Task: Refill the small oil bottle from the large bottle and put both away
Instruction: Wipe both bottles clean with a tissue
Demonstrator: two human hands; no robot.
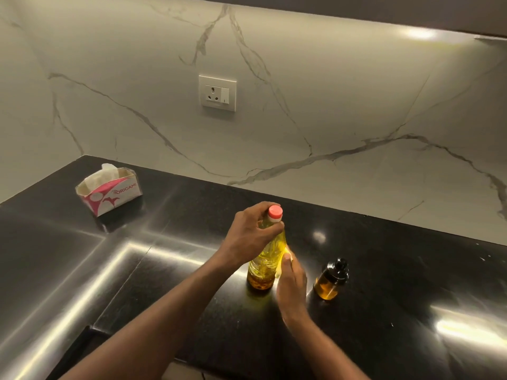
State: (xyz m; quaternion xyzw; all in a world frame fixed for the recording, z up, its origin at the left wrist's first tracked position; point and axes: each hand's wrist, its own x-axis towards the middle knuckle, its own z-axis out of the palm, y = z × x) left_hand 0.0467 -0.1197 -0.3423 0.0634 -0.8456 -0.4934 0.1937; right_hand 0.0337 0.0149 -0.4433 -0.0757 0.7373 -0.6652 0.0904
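Hands [253, 237] around capped large bottle [264, 259]

The large bottle [265, 259] is glowing bright yellow through its clear body, darkening to amber near the base, and is wearing a pinkish-red cap [275, 212]. The small bottle [331, 279] is showing amber-brown oil under a glossy black top. The tabletop [170, 270] is shining black with fine speckles, and pale streaks of reflected light are running across it. The wall [329, 91] behind is showing off-white marble with thin grey veins branching over it. The socket plate [217, 93] is looking plain white. The tissue box [109, 191] is showing white with a pink-red design and lettering, and white tissue is poking out of it.
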